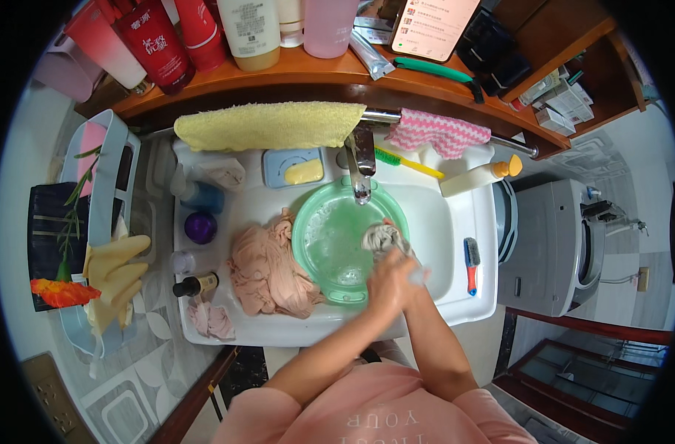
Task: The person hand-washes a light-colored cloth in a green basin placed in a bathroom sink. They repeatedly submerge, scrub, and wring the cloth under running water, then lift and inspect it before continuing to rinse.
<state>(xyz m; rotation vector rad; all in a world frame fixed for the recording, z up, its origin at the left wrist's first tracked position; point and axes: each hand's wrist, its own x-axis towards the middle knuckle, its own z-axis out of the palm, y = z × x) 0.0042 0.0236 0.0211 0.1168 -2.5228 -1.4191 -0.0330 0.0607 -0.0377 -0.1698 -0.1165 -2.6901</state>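
Observation:
Both my hands are together over the right side of a green plastic basin (337, 244), which holds sudsy water and stands in a white sink (432, 222). My left hand (386, 280) and my right hand (414, 272) overlap and blur, so which arm ends in which part is hard to tell. A bunched grey-white cloth (384, 240) is squeezed between them. Left of the basin lies a crumpled pink-beige garment (270, 272). Above the basin stands a chrome faucet (362, 166). Behind it a yellow soap bar (304, 171) rests in a blue dish (273, 175).
A pump bottle (470, 178), a yellow-handled brush (420, 167) and a small scrub brush (472, 266) lie at the right. Bottles and a purple ball-like item (200, 228) line the left rim. A yellow towel (270, 126) hangs on the rail below a crowded wooden shelf (293, 72).

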